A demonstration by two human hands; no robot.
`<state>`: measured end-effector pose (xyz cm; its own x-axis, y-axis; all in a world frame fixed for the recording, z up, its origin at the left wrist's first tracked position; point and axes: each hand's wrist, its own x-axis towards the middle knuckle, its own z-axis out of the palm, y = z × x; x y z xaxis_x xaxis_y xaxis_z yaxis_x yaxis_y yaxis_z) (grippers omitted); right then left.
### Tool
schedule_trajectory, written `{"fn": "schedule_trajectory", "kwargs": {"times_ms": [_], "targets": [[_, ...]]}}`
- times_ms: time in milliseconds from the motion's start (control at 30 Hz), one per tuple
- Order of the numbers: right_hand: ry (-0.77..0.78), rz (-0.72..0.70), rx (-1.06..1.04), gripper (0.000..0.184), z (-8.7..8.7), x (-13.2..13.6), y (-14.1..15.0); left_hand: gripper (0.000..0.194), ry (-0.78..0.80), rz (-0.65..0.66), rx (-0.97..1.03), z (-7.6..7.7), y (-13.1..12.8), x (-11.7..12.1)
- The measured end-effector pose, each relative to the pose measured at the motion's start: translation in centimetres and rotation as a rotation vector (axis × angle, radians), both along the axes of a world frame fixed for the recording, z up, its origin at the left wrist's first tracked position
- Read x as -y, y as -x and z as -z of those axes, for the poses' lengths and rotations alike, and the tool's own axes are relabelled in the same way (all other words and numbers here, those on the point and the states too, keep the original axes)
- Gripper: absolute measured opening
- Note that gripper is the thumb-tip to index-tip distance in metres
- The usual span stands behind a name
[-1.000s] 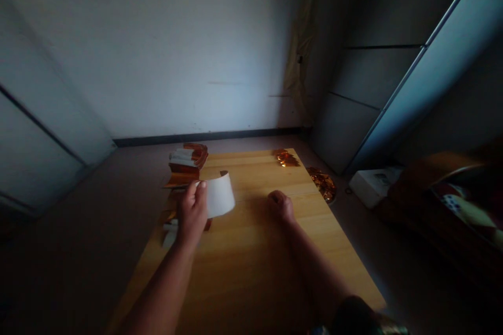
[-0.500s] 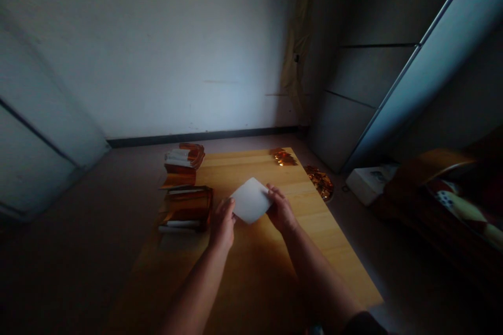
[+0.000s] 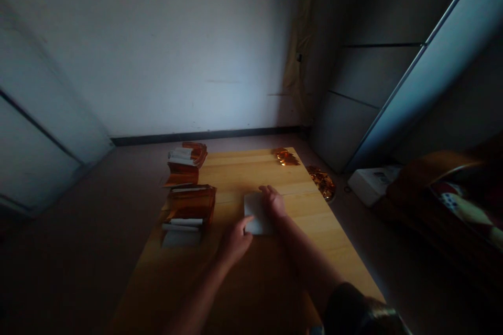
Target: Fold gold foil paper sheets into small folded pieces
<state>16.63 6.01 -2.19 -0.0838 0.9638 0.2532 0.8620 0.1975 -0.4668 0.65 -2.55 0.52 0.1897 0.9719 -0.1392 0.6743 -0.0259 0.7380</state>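
A white paper sheet lies flat on the pale wooden table. My right hand rests on its upper right corner, fingers spread, without gripping it. My left hand sits just below and to the left, with the index finger reaching the sheet's lower left edge. To the left stand a stack of copper-foil and white folded pieces and a similar, smaller stack beyond it. Near the far edge of the table lies a small heap of gold foil pieces.
Beyond the table's right edge, a round dish of gold foil sits lower down. A white box stands on the floor further right. Patterned cloth on a wooden piece of furniture fills the right side. Walls and cabinet panels surround the room.
The white sheet has gone from being held up between both hands to lying flat on the table. Both hands have dropped with it, and the left hand has moved back toward me.
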Motion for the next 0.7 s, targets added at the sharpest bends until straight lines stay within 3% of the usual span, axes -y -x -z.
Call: {"fn": "schedule_trajectory", "kwargs": {"times_ms": [133,300,467,567,700], "targets": [[0.021,-0.05,0.193,0.029,-0.7,0.8,0.3,0.067,-0.119,0.16,-0.166,0.0,0.0,0.5],[0.043,-0.068,0.272,0.028,-1.1,0.9,0.3,0.047,-0.332,0.138,-0.381,0.2,0.3,0.6],[-0.072,-0.072,0.267,0.029,-0.8,0.8,0.2,0.032,-0.546,0.196,-0.329,1.0,0.6,-0.4],[-0.164,-0.1,0.223,0.026,-0.4,0.7,0.1,0.025,-0.534,0.249,-0.253,1.8,0.8,-1.4],[-0.073,-0.187,0.116,0.019,0.3,-0.1,-0.3,0.014,-0.494,0.231,-0.182,2.0,0.8,-2.6]]}}
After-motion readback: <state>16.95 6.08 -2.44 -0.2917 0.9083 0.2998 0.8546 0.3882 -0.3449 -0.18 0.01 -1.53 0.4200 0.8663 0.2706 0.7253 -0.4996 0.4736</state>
